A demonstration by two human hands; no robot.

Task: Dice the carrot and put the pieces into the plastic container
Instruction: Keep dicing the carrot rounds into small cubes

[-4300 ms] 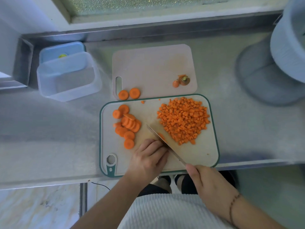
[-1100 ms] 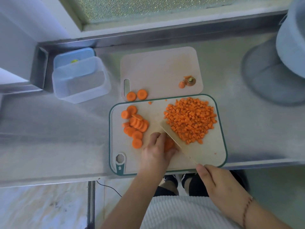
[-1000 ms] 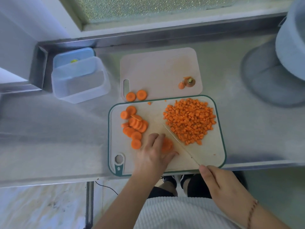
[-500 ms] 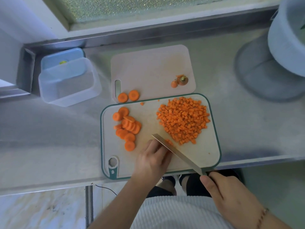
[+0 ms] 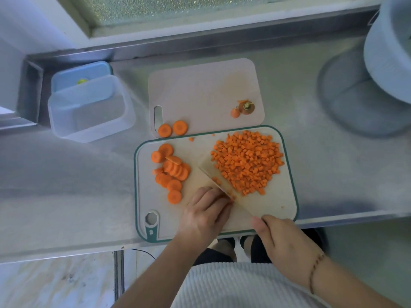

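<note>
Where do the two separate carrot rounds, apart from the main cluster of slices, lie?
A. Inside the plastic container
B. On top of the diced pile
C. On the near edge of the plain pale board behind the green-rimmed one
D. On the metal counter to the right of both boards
C: the two carrot rounds sit on the plain pale board, by its handle slot, just beyond the green-rimmed board.

On your near board the dice lie right and the slices left, with the knife between them. Your left hand is left of the blade, your right hand at the near edge. Behind lies a second board with two slices; the container stands far left.
</note>
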